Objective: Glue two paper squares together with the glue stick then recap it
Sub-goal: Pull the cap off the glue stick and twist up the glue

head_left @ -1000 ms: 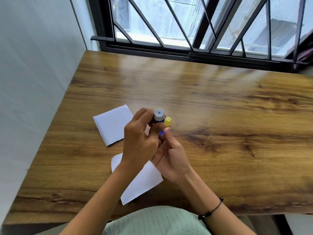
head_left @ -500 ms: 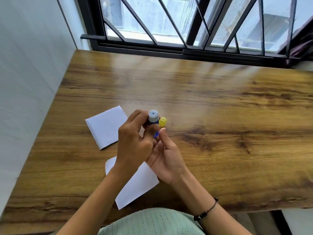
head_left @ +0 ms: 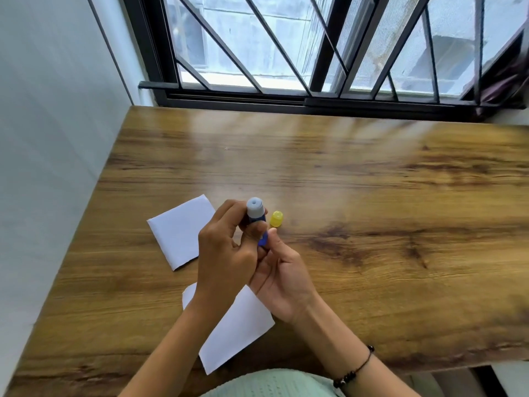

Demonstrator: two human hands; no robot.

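One wooden table (head_left: 372, 196) carries two white paper squares, lying apart: one (head_left: 180, 230) to the left, one (head_left: 237, 328) nearer, partly under the forearms. Two hands meet above them. The left hand (head_left: 226, 253) is wrapped around the single glue stick (head_left: 256, 217), held upright with its pale tip bare. The right hand (head_left: 283, 273) pinches the stick's blue base. One yellow cap (head_left: 276, 219) stands on the table just right of the stick.
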